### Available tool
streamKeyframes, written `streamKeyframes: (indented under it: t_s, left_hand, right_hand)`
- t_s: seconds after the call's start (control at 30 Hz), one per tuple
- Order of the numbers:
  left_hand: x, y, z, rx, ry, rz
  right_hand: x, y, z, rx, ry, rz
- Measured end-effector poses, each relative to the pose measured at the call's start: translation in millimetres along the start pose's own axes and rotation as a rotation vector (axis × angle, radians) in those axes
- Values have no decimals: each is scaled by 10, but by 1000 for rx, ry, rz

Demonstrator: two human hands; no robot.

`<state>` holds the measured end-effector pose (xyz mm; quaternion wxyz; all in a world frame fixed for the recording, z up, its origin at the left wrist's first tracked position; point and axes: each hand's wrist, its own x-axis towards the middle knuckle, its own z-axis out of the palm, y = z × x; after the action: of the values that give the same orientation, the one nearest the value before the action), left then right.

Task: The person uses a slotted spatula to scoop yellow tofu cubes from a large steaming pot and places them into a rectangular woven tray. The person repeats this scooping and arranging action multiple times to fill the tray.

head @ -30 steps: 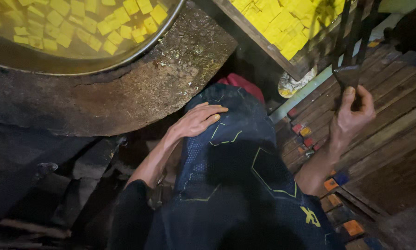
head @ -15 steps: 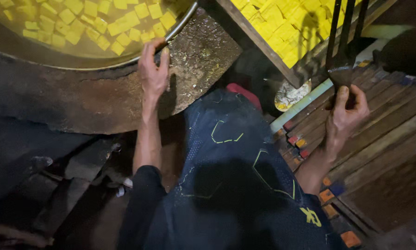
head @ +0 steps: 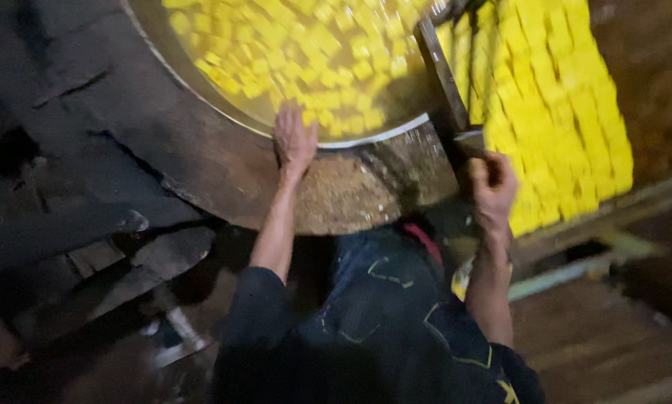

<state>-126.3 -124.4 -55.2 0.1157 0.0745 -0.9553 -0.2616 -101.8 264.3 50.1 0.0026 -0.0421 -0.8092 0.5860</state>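
The picture is blurred. The left hand (head: 295, 138) lies flat, fingers spread, on the round metal pan (head: 201, 82) rim; yellow cubes (head: 313, 52) float inside. Right of the pan, the right hand (head: 491, 187) is clenched on a flat metal handle (head: 440, 71), its top cut off.

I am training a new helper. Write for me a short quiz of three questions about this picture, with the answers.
1. True or false: the left hand rests on the rim of the pan.
2. What does the right hand grip? A) a cloth B) the dark handle C) a cup
3. What colour are the cubes in the pan and on the tray?

Key: 1 true; 2 B; 3 yellow.
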Motion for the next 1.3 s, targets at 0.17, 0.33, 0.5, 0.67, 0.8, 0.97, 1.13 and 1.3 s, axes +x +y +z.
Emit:
streamKeyframes:
  t_s: [0.17,0.33,0.5,0.67,0.8,0.97,1.13,1.3]
  left_hand:
    - [94,11,-126,-1,-87,-72]
    - [195,-19,-215,-68,-70,-141]
    - [306,-142,-122,-44,-218,-186]
    - [308,-254,30,-101,-258,-257]
    - [341,-319,109,-95,-286,-279]
    - [316,-372,137,-111,-350,-289]
    - [286,-382,204,-96,-376,-271]
    - [257,-364,183,-95,-395,-285]
  right_hand:
    - [760,34,1394,-166,-198,117]
    - [1113,-41,1937,-774,-287,45]
    - [1404,51,1994,-1057,-395,214]
    - [1865,242,2682,-766,-489,313]
    - [1988,220,3353,-476,-380,422]
    - [2283,182,3588,-529,-325,67]
    - [2086,247,3406,-168,-328,290]
    - [1614,300,2995,9,-178,482]
